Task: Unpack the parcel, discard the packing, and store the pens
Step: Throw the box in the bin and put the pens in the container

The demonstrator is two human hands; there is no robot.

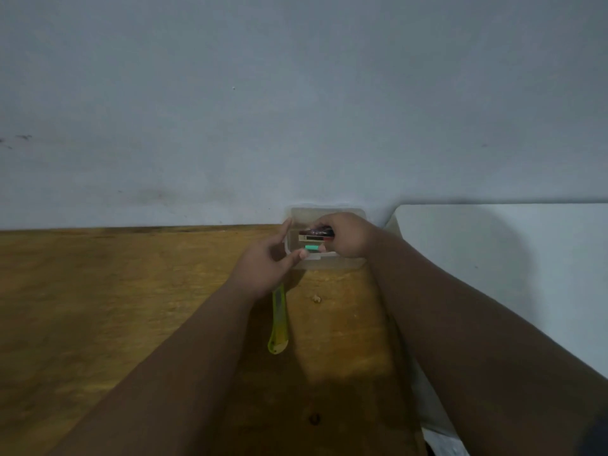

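Note:
A small clear plastic container [329, 264] stands on the wooden table against the wall. My right hand [348, 238] reaches into it from the right, fingers closed around a dark red bundle that looks like pens [317, 231]. A green-capped item [312, 247] and a beige-and-black piece [311, 238] lie inside the container. My left hand [266, 264] rests at the container's left rim, thumb and forefinger spread around its near corner. How many pens are inside is unclear.
A yellow-green utility knife [279, 320] lies on the wooden table [115, 291] below my left hand. A white surface [510, 258] adjoins the table on the right. A small crumb [316, 297] sits near the container. A blue-grey wall stands behind.

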